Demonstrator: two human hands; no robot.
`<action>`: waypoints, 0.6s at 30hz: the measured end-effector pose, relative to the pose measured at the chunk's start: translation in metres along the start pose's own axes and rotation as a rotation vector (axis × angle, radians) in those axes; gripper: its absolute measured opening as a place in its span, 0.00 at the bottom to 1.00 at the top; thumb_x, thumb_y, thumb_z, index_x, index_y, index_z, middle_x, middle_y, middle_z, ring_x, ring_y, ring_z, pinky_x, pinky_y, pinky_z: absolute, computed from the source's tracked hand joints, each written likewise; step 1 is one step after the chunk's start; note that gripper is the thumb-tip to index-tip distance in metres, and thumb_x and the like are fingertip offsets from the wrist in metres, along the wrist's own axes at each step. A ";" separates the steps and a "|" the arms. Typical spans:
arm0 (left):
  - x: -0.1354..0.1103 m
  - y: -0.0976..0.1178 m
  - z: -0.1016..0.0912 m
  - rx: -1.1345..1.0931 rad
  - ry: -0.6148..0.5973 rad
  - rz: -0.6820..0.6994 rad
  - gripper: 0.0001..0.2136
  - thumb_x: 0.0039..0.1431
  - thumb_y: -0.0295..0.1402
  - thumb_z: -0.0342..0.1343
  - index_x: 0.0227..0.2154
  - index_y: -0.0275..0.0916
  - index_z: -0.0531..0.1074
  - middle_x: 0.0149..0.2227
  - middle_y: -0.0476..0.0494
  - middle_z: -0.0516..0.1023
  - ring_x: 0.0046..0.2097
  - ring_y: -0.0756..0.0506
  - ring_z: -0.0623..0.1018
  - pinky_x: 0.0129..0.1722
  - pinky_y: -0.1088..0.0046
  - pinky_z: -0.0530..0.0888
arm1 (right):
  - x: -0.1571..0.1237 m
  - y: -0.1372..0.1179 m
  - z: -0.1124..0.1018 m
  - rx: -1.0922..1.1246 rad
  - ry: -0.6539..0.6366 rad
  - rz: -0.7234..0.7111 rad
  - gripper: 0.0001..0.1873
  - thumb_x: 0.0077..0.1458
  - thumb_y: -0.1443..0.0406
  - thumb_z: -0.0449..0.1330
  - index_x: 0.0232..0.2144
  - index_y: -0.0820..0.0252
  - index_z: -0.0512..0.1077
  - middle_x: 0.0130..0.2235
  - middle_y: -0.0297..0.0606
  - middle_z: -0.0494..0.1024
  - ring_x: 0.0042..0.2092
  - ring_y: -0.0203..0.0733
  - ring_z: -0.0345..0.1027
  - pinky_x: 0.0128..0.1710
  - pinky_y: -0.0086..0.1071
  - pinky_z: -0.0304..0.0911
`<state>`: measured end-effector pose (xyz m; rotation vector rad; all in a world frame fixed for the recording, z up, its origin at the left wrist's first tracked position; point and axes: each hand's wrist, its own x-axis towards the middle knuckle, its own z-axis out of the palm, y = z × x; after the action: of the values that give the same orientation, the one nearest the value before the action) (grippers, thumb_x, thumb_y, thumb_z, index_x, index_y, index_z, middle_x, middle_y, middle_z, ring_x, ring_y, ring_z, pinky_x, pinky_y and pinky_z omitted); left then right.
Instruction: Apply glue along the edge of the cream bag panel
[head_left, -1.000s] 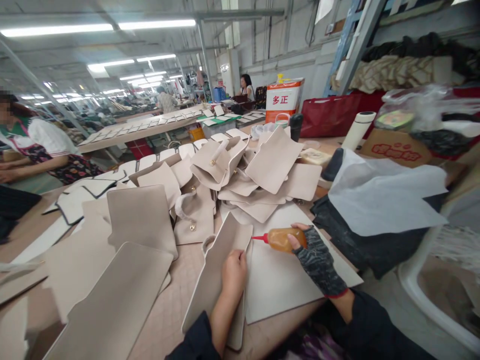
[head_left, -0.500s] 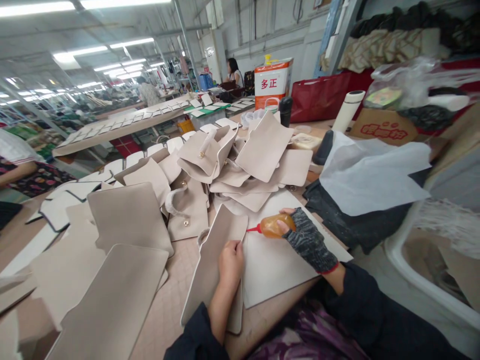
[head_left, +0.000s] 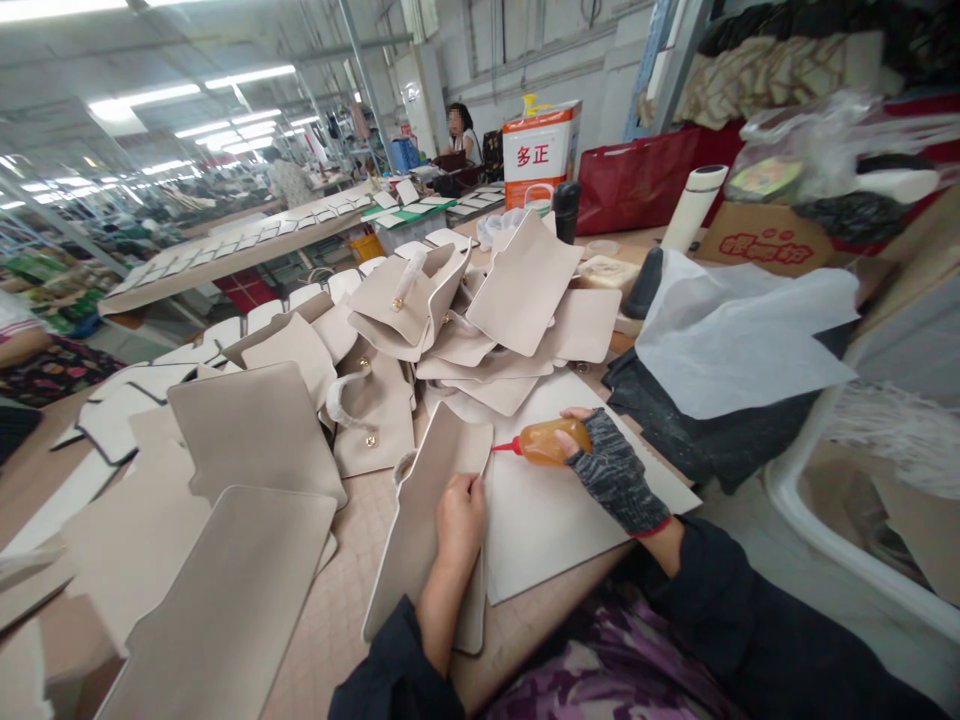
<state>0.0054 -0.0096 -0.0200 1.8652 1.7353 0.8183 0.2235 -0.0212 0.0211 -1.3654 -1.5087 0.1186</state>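
Note:
My left hand (head_left: 459, 512) is closed on the edge of a beige bag panel (head_left: 431, 490), pinching it near its right side. A small loop handle shows at the panel's far left edge. In my right hand (head_left: 600, 455), which wears a grey fingerless knit glove, lies a glue bottle (head_left: 551, 441) with amber liquid. Its red nozzle points left, with the tip at the panel's edge just beyond my left fingers. Whether glue is coming out is too small to tell. Beneath the bottle is a white board (head_left: 555, 530).
Beige bag pieces (head_left: 525, 285) with wrapped handles are heaped beyond my hands, and more panels (head_left: 247, 590) lie to the left. White sheet material (head_left: 742, 330) covers dark pieces at right. A tin can (head_left: 538, 155) and red bag (head_left: 637, 185) stand behind. Other people sit farther off.
The whole view has shifted slightly. My hands, the bottle and the panel keep nearly the same positions, with the nozzle tip still at the panel's edge.

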 end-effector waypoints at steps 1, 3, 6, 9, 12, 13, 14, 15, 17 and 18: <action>0.000 0.000 0.000 -0.001 -0.001 0.001 0.12 0.58 0.31 0.45 0.32 0.35 0.74 0.35 0.40 0.78 0.39 0.44 0.76 0.40 0.71 0.69 | 0.000 -0.001 0.000 -0.003 0.009 -0.001 0.18 0.57 0.54 0.53 0.43 0.60 0.66 0.41 0.46 0.72 0.44 0.49 0.67 0.48 0.45 0.62; 0.000 -0.001 0.000 -0.004 -0.002 0.004 0.12 0.58 0.31 0.45 0.33 0.35 0.74 0.35 0.40 0.78 0.39 0.44 0.76 0.39 0.71 0.69 | 0.001 -0.002 0.001 -0.007 0.008 -0.013 0.18 0.57 0.53 0.53 0.43 0.60 0.67 0.41 0.45 0.72 0.44 0.50 0.67 0.48 0.45 0.63; 0.000 -0.001 0.000 -0.004 -0.002 0.012 0.12 0.58 0.31 0.45 0.33 0.35 0.74 0.35 0.40 0.78 0.39 0.44 0.76 0.40 0.71 0.69 | 0.000 0.000 0.001 -0.009 -0.033 -0.033 0.17 0.57 0.54 0.52 0.44 0.59 0.67 0.41 0.45 0.72 0.43 0.49 0.67 0.47 0.46 0.63; 0.000 -0.001 0.000 -0.001 -0.002 0.013 0.12 0.58 0.31 0.46 0.33 0.35 0.74 0.35 0.40 0.77 0.39 0.44 0.76 0.40 0.71 0.69 | -0.002 0.004 0.001 -0.002 -0.057 -0.021 0.17 0.57 0.55 0.53 0.44 0.58 0.67 0.42 0.44 0.72 0.44 0.49 0.67 0.48 0.45 0.63; 0.000 -0.001 0.000 0.002 -0.003 0.010 0.12 0.58 0.30 0.46 0.33 0.35 0.74 0.35 0.39 0.78 0.39 0.44 0.76 0.40 0.71 0.69 | -0.003 0.008 0.001 0.003 -0.059 0.013 0.18 0.57 0.54 0.53 0.45 0.57 0.67 0.43 0.44 0.72 0.46 0.49 0.67 0.50 0.45 0.63; 0.000 -0.001 0.000 0.003 -0.004 0.009 0.12 0.58 0.30 0.46 0.33 0.35 0.74 0.35 0.39 0.78 0.39 0.43 0.76 0.40 0.71 0.69 | -0.004 0.008 0.001 0.006 -0.063 0.024 0.18 0.56 0.53 0.53 0.44 0.57 0.67 0.42 0.44 0.72 0.46 0.50 0.67 0.50 0.45 0.63; -0.001 -0.001 0.000 0.004 -0.005 0.007 0.12 0.58 0.31 0.46 0.33 0.35 0.74 0.35 0.39 0.78 0.39 0.43 0.76 0.40 0.70 0.69 | -0.004 0.008 0.000 0.012 -0.070 0.032 0.18 0.56 0.53 0.53 0.44 0.57 0.67 0.42 0.44 0.72 0.45 0.49 0.67 0.50 0.45 0.63; -0.001 -0.001 0.000 0.005 -0.005 0.005 0.12 0.58 0.31 0.46 0.33 0.35 0.74 0.35 0.39 0.78 0.39 0.43 0.76 0.40 0.70 0.69 | -0.005 0.007 0.000 0.021 -0.078 0.036 0.18 0.56 0.53 0.53 0.44 0.57 0.67 0.42 0.45 0.73 0.45 0.49 0.67 0.50 0.44 0.63; -0.001 0.000 -0.001 0.008 -0.002 0.002 0.11 0.58 0.31 0.46 0.33 0.36 0.74 0.35 0.40 0.78 0.39 0.44 0.76 0.40 0.71 0.69 | -0.006 0.005 -0.002 0.043 -0.086 0.036 0.18 0.56 0.53 0.53 0.44 0.58 0.67 0.42 0.44 0.72 0.45 0.48 0.67 0.50 0.44 0.63; -0.001 0.000 -0.001 0.009 -0.001 0.001 0.11 0.58 0.31 0.46 0.33 0.36 0.74 0.35 0.40 0.78 0.39 0.44 0.76 0.40 0.71 0.69 | -0.006 0.003 -0.002 0.051 -0.084 0.034 0.18 0.56 0.53 0.54 0.44 0.58 0.67 0.42 0.44 0.72 0.45 0.48 0.67 0.49 0.44 0.63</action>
<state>0.0049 -0.0109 -0.0194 1.8724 1.7407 0.8104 0.2262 -0.0263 0.0161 -1.3597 -1.5418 0.2369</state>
